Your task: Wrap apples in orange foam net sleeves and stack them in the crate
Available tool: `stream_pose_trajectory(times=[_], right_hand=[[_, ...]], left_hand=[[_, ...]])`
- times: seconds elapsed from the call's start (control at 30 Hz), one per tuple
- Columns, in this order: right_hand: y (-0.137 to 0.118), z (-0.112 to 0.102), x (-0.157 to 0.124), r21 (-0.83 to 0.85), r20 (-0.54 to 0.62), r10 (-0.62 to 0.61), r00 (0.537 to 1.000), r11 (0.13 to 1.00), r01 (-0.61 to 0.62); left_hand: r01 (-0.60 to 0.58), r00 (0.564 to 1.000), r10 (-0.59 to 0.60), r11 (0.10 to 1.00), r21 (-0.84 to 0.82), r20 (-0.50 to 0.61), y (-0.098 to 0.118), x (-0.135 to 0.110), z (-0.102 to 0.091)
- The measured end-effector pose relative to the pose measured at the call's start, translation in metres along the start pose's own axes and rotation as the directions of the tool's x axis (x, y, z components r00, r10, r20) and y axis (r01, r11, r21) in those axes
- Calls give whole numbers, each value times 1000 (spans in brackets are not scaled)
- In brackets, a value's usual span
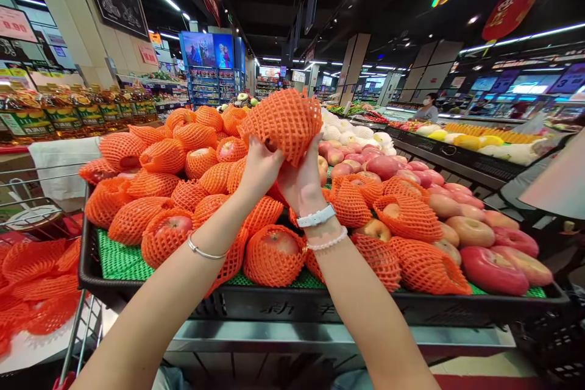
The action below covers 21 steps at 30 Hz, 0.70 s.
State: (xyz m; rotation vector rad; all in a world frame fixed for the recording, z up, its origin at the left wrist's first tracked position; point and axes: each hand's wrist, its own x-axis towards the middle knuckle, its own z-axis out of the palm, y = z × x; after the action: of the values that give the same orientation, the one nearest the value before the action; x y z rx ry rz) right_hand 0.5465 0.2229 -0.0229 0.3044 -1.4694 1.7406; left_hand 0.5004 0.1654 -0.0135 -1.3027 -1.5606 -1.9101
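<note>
Both my hands hold up an apple in an orange foam net (283, 122), above the middle of the fruit display. My left hand (262, 167) grips the net's lower left edge, where a small dark opening shows. From below and the right, my right hand (304, 180) supports it, its fingers partly hidden behind the net. The net covers nearly all of the fruit. Under my forearms lie more net-wrapped apples (275, 256), some with red skin peeking out. Bare red apples (493, 269) are heaped to the right.
A black display crate (320, 304) with green matting (123, 256) holds the fruit. Loose orange foam nets (39, 283) fill a spot at the left, beside a metal wire cart (85, 323). Oil bottles (64, 109) stand at the back left. A person (427, 108) is in the distance.
</note>
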Motion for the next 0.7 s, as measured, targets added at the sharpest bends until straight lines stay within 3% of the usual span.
stream_pose_trajectory(times=[0.23,0.4,0.53,0.6,0.7], right_hand=[[-8,-3,-2,-36,8,-42,999,998,42],[-10,-17,5,3,-18,-6,1000,1000,6],[-8,-41,18,-71,-153,-86,984,995,76],[-7,-55,24,-98,-213,-82,974,993,63],[-7,-65,27,-93,-263,3,965,995,-29]], left_hand=[[-19,998,12,992,125,60,-9,-4,1],[-47,963,-5,981,188,270,10,-4,-4],[-50,923,-64,957,285,379,27,-6,-11],[-50,949,-41,960,275,313,31,-7,-14],[3,1000,-6,985,172,20,31,-3,-19]])
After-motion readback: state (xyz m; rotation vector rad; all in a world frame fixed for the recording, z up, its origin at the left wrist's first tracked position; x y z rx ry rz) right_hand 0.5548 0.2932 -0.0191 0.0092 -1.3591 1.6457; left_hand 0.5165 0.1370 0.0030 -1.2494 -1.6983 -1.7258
